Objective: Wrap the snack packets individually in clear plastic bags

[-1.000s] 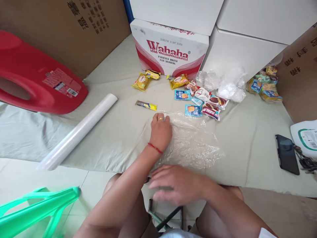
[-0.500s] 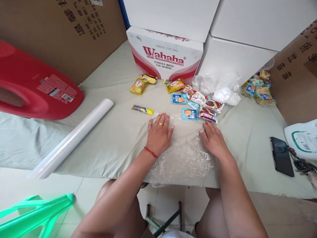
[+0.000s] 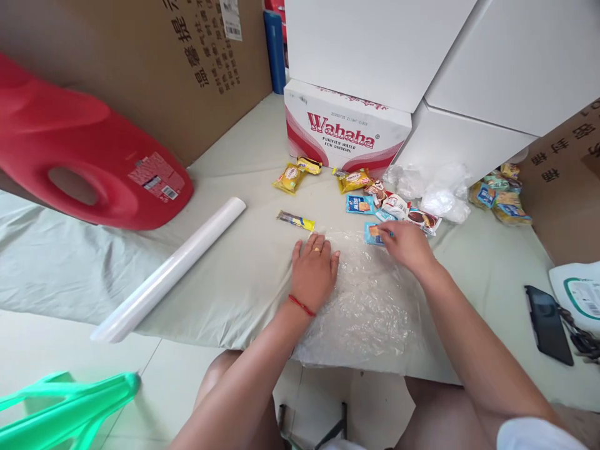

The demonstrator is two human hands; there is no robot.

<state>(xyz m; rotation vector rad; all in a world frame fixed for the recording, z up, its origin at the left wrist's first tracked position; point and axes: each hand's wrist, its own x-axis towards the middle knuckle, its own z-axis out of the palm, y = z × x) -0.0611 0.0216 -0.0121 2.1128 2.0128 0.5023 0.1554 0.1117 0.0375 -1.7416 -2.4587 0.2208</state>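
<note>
My left hand (image 3: 315,270) lies flat and open on the left edge of a sheet of clear plastic film (image 3: 365,306). A thin yellow-and-dark snack stick (image 3: 295,220) sits just beyond its fingertips. My right hand (image 3: 407,245) has its fingers pinched together at the right edge of a small blue snack packet (image 3: 373,233), which still rests on the cloth by the film's far edge. Close behind are another blue packet (image 3: 359,204), a chocolate pie packet (image 3: 423,220) and a white-and-red packet (image 3: 395,205). My right hand partly covers the nearest packets.
A white plastic roll (image 3: 187,262) and a red jug (image 3: 117,162) occupy the left side. At the back stand a Wahaba-style water carton marked Wahaha (image 3: 347,134), yellow packets (image 3: 288,178) and crumpled clear plastic (image 3: 434,190). A phone (image 3: 548,325) lies right.
My right hand has lifted off the film and moved to the blue packet, its fingers closing there. My left hand stays flat on the film. The camera view has shifted.
</note>
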